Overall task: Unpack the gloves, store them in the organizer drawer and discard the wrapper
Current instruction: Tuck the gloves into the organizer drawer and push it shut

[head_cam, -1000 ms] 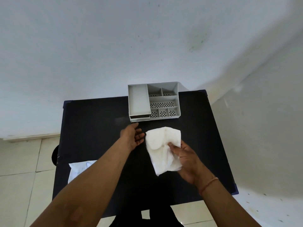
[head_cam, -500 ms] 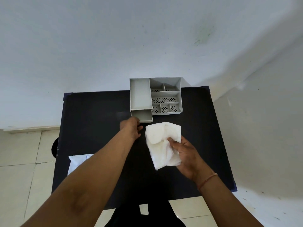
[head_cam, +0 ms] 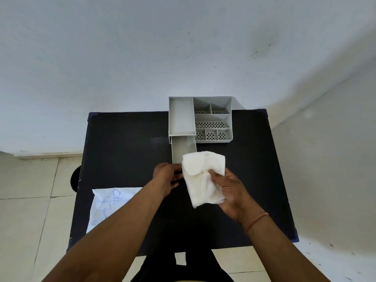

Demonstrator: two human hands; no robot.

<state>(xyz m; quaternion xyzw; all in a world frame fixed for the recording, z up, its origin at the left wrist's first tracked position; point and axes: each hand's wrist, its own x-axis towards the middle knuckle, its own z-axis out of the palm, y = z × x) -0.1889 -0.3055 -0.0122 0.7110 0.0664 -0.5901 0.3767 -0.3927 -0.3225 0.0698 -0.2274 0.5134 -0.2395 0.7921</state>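
A grey organizer (head_cam: 211, 119) with several compartments stands at the far edge of the black table (head_cam: 126, 143). Its drawer (head_cam: 183, 148) is pulled out towards me and looks empty. My left hand (head_cam: 165, 177) grips the drawer's front end. My right hand (head_cam: 227, 190) holds a folded bundle of white gloves (head_cam: 201, 176) just above the table, its top edge overlapping the drawer's near end. The white wrapper (head_cam: 109, 204) with blue print lies at the table's near left, partly under my left forearm.
A white wall rises right behind the organizer. Tiled floor shows to the left and in front of the table. A dark round object (head_cam: 74, 180) sits on the floor by the table's left edge.
My left hand reached the organizer, took the drawer front and pulled the drawer out towards me. The right hand kept hold of the gloves almost in place.
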